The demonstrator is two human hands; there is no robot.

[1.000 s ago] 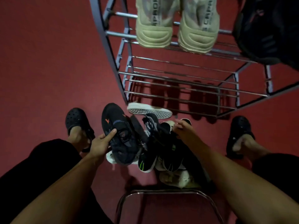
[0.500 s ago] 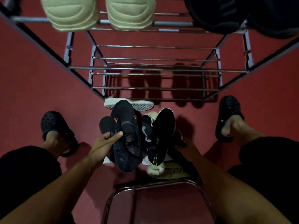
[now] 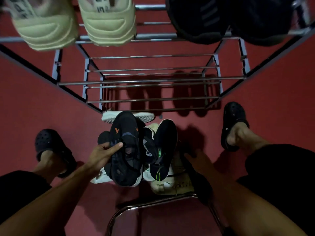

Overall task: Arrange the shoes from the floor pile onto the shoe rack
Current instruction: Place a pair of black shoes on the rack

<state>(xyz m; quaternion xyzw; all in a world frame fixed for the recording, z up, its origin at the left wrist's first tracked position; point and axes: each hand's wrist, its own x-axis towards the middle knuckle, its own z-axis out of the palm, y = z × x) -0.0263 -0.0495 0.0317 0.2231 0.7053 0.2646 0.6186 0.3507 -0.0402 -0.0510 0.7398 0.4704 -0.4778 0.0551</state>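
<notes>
A pile of shoes lies on the red floor between my feet, in front of the metal shoe rack [image 3: 153, 82]. My left hand [image 3: 104, 151] grips a black sneaker with orange marks [image 3: 125, 143] by its side. Next to it is a black sneaker with green accents [image 3: 164, 147], with my right hand [image 3: 196, 159] low at its right edge in shadow; its grip is not clear. A cream shoe [image 3: 172, 185] and a white-soled shoe [image 3: 143, 116] lie in the pile. On the rack's top shelf sit two beige sneakers [image 3: 105, 19] and black shoes [image 3: 221, 17].
My feet wear black clogs, one at the left [image 3: 49, 147] and one at the right [image 3: 233, 123]. A chrome tube frame [image 3: 153, 204] curves just under me. The rack's lower shelves are bare bars over the red floor.
The view swung so the rack sits centred. The black sneaker with green accents turned upright. My right hand dropped from the top of the pile to its lower right side.
</notes>
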